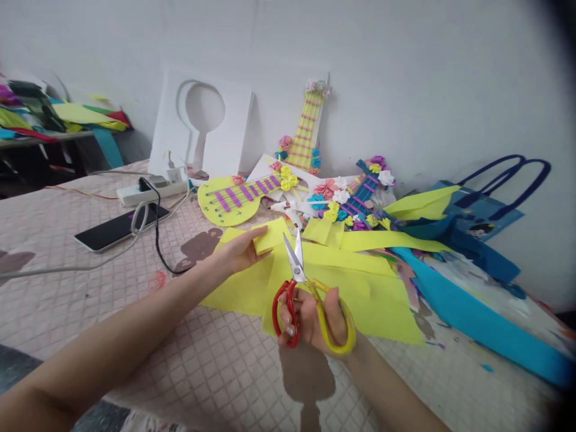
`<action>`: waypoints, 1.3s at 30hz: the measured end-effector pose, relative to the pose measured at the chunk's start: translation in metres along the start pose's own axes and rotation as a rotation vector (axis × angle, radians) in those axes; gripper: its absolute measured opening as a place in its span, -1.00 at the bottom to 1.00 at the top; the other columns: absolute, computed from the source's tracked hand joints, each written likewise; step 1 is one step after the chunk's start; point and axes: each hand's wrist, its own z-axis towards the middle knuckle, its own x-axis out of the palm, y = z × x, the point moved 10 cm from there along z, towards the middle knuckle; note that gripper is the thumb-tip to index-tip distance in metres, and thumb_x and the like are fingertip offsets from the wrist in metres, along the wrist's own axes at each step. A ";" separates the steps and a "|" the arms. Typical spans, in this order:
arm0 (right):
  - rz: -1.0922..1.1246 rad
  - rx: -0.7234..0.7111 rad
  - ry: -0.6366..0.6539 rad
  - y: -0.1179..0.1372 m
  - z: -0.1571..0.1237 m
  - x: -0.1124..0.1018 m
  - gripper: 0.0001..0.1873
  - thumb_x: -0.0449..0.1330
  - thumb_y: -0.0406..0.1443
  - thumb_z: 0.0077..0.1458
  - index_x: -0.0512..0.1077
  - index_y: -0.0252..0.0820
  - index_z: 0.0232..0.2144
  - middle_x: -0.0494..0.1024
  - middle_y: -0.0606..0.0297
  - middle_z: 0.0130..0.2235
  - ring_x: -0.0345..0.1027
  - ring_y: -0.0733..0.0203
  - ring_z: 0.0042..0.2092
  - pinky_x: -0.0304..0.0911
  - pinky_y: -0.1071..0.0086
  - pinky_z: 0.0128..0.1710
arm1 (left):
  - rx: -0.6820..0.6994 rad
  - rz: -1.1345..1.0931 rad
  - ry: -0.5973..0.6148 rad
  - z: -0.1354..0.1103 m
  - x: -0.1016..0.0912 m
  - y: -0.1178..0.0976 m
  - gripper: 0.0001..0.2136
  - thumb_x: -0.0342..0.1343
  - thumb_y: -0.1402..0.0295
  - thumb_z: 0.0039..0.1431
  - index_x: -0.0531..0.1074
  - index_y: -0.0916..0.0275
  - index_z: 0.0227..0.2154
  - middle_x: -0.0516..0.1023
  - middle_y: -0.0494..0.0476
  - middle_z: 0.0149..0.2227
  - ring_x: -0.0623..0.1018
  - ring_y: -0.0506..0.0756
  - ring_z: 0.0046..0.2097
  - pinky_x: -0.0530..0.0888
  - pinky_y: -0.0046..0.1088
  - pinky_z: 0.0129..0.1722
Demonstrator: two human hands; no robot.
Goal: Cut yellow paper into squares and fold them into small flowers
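My right hand (315, 318) has its fingers through the handles of a pair of scissors (297, 273), one handle red and the other yellow. The blades are partly spread and point away from me. Between thumb and fingers, my left hand (243, 251) pinches a small yellow paper piece (271, 234), just left of the blade tips. Below both hands, larger yellow sheets (342, 294) lie flat on the table. Two smaller yellow pieces (318, 230) rest beyond the scissors. The material of the yellow pieces, crepe paper or felt, is hard to tell.
A yellow guitar-shaped craft (234, 201), a glue gun (290, 210) and flower-decorated pieces (360, 198) lie behind my hands. At left are a phone (121, 228), a power strip (150, 193) and loose cables. A blue strip (472, 312) and a blue bag (486, 207) occupy the right.
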 end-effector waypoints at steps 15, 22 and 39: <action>0.155 0.046 0.046 -0.004 0.000 0.000 -0.22 -0.04 0.27 -0.08 0.34 -0.30 -0.17 0.33 0.25 -0.38 0.21 0.27 -0.42 0.28 0.29 -0.37 | 0.045 -0.089 -0.065 0.000 -0.007 -0.012 -0.90 0.18 0.53 0.04 0.43 0.27 -0.35 0.55 0.02 -0.43 0.55 -0.03 -0.50 0.52 -0.60 -0.57; 0.153 0.055 0.055 -0.005 0.000 0.002 -0.26 -0.05 0.28 -0.08 0.33 -0.26 -0.23 0.33 0.25 -0.38 0.20 0.26 -0.42 0.28 0.27 -0.38 | 0.050 -0.080 -0.073 0.000 -0.008 -0.014 -0.91 0.15 0.53 0.07 0.44 0.28 -0.34 0.56 0.03 -0.44 0.56 -0.02 -0.48 0.52 -0.60 -0.58; 0.132 0.079 0.057 -0.010 0.000 0.001 -0.28 -0.04 0.27 -0.08 0.32 -0.25 -0.26 0.34 0.26 -0.40 0.22 0.27 -0.44 0.28 0.32 -0.45 | 0.065 -0.096 -0.111 0.000 -0.012 -0.016 -0.92 0.14 0.54 0.06 0.45 0.27 -0.38 0.55 0.03 -0.40 0.56 -0.02 -0.47 0.52 -0.59 -0.58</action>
